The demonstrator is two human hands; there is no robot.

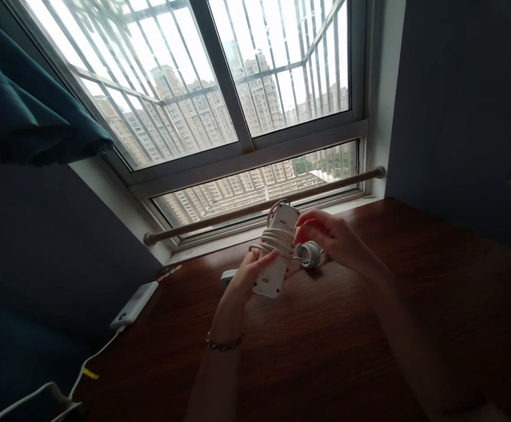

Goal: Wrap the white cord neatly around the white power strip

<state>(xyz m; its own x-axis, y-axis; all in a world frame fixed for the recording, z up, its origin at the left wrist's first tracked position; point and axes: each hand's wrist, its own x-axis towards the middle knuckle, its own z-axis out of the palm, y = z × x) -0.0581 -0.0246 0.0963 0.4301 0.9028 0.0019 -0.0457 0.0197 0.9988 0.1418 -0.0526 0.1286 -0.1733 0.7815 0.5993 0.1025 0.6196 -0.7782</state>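
Observation:
My left hand (249, 275) is closed round a white power strip (276, 252), held upright above a dark wooden desk (326, 340). A white cord (275, 239) is wound several times round the strip's middle. My right hand (326, 234) pinches the cord at the strip's right side, fingers pressed together. On the desk behind my right hand lies a small coil of grey cable (309, 254).
A white power bank (135, 305) with a white cable lies at the desk's left edge. A small white object (228, 275) sits behind my left hand. A wooden rod (264, 205) runs along the window sill. A dark curtain (22, 111) hangs at upper left.

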